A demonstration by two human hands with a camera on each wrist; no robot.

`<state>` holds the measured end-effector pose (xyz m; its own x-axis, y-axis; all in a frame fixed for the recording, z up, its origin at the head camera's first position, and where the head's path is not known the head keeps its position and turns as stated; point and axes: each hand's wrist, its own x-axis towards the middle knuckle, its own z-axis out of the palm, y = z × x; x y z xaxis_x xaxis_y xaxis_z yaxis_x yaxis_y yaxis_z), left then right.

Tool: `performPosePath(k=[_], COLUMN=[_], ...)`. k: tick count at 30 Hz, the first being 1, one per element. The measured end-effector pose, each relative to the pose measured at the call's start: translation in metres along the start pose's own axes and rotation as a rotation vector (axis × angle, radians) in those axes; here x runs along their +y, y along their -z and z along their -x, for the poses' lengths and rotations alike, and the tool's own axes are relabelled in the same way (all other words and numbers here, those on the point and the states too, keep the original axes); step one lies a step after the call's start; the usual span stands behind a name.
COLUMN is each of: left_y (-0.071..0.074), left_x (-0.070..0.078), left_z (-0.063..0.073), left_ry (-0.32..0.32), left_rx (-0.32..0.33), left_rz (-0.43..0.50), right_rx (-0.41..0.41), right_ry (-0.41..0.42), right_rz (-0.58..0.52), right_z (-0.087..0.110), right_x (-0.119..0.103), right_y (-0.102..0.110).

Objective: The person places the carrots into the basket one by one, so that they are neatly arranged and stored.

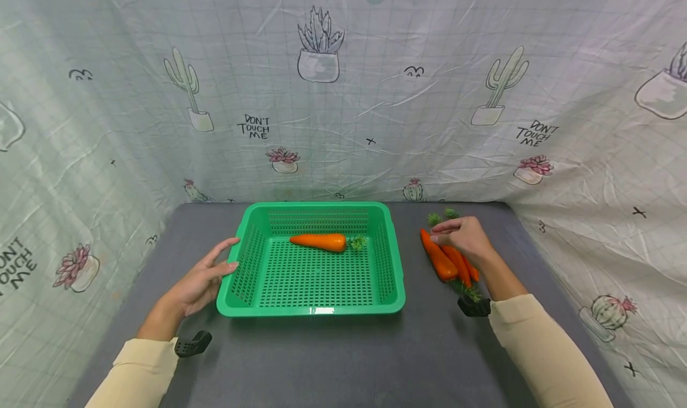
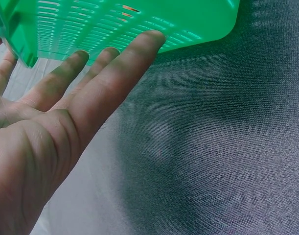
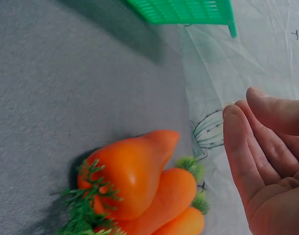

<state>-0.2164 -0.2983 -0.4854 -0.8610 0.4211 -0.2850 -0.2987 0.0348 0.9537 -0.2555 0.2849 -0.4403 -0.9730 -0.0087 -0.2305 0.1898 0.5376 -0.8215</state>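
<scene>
A green plastic basket [image 1: 252, 311] with slotted walls stands on the grey table. Inside it lies one orange carrot [image 1: 319, 241] with a leafy green top, pointing left. My left hand [image 1: 195, 286] is at the basket's left side, its fingers extended and fingertips right at the wall; the left wrist view shows the fingers [image 2: 115, 81] nearly straight. Over a group of carrots [image 1: 441, 259] to the right of the basket hovers my right hand [image 1: 466, 239]. In the right wrist view its thumb and fingers are slightly bent, with nothing between them, and the carrots [image 3: 127, 176] lie beside it.
Green leafy tops [image 1: 449, 213] show at the far end of the carrot group, and more leaves [image 1: 469, 291] at its near end. A pale printed curtain [image 1: 343, 121] hangs behind the table [image 1: 322, 360] and along both sides.
</scene>
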Motion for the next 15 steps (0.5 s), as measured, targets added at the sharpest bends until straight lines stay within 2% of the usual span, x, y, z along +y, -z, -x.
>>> performPosePath(k=[11, 15], left_y=[0.001, 0.001], left_x=[-0.002, -0.002], left_z=[0.0, -0.001], left_ry=[0.003, 0.005], left_rx=[0.005, 0.012], left_rz=[-0.017, -0.028], right_rx=[0.024, 0.027], right_ry=[-0.006, -0.034], right_rz=[0.02, 0.024], right_z=[0.005, 0.007], right_x=[0.018, 0.025], right_y=[0.002, 0.004])
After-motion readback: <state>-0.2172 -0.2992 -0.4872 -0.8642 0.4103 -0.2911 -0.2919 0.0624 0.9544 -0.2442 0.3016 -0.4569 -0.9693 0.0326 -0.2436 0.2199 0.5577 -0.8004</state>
